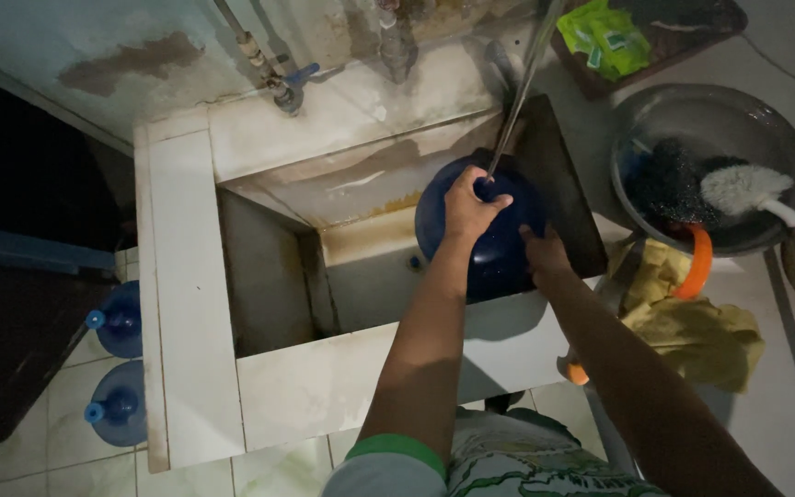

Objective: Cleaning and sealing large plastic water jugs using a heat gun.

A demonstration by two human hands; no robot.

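Head view, left hand (471,207) gripping blue jug (489,241) neck, right hand (543,253) flat on its side

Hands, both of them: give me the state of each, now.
Left hand: closed around the blue water jug's neck.
Right hand: resting flat on the jug's side.

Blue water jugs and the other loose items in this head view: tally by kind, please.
Blue water jugs: 3, one held at the neck by the left hand and steadied by the right hand, two on the floor
Metal basin: 1
White brush: 1
Yellow cloth: 1
Total: 6
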